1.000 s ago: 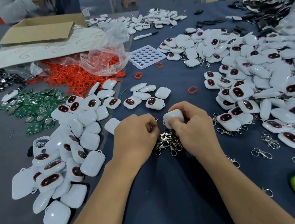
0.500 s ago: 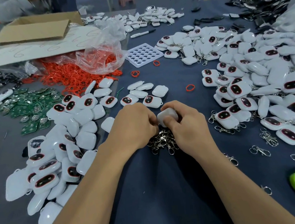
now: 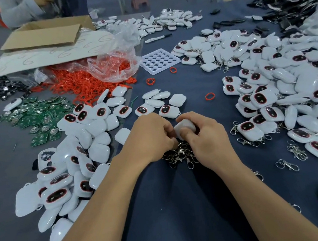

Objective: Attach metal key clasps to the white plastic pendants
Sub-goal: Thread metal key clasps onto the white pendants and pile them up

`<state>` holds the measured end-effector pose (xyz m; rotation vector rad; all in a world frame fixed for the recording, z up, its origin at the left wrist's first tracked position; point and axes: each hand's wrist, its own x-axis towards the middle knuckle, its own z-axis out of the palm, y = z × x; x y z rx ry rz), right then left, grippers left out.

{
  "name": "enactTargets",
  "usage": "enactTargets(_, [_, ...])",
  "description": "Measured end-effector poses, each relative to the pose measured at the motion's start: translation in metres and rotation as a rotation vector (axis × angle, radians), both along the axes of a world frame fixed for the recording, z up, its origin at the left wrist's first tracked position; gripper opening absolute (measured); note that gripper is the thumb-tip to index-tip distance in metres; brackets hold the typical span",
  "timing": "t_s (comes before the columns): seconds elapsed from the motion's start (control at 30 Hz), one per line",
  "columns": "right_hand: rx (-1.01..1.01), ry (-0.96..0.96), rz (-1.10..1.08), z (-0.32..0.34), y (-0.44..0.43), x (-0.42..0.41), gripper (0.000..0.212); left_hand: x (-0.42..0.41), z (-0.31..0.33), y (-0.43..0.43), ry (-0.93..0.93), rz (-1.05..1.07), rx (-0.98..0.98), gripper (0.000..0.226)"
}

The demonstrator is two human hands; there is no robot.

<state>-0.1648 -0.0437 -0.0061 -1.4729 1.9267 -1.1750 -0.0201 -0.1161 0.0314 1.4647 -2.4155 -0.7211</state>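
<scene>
In the head view, one white pendant [image 3: 184,127] is held just over the desk [image 3: 174,207], in the middle and near the body. It is pinched by the right hand [image 3: 208,140], with the thumb laid on its near face and the fingers curled round the back. The left hand [image 3: 152,139] is curled tight, and its fingertips are pressed against the pendant's left edge. A clasp may be pinched there, but that spot is hidden by the fingers, so it cannot be told.

Right under both hands, a heap of metal clasps [image 3: 180,155] is spread on the desk. On the left, a heap of bare pendants [image 3: 76,169] is piled. On the right, a much bigger heap of finished pendants [image 3: 289,89] is seen, some with clasps hanging from them. Orange rings [image 3: 82,83], green circuit boards [image 3: 33,117] and a white tray [image 3: 159,60] are laid farther back.

The step in hand is judged to be hooking a clasp through the small loop at the pendant's corner. To do it well, the pendant should be held steady with its loop turned toward the left hand. The clasp's ring should be opened only a little and slid through the loop until it is closed again. A soft tug can then be given to check it.
</scene>
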Motion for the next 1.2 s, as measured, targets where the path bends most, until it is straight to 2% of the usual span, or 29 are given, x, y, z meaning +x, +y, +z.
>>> enactTargets(0.17, [-0.011, -0.057, -0.043, -0.003, 0.000, -0.002, 0.022, 0.005, -0.012, 0.003, 0.167, 0.014, 0.088, 0.014])
enactTargets(0.3, [0.014, -0.108, -0.065, -0.003, -0.002, -0.004, 0.023, 0.010, -0.017, 0.005, 0.224, -0.022, 0.123, 0.013])
enactTargets(0.47, [0.042, -0.095, -0.032, -0.004, 0.000, -0.004, 0.026, 0.011, -0.018, 0.007, 0.212, -0.019, 0.108, 0.013])
enactTargets(0.63, [-0.003, -0.188, -0.058, -0.006, -0.001, -0.006, 0.027, 0.010, -0.018, 0.007, 0.188, -0.032, 0.096, 0.015])
enactTargets(1.2, [0.050, -0.165, -0.001, -0.002, -0.003, -0.010, 0.024, 0.010, -0.021, 0.009, 0.218, 0.005, 0.083, 0.012])
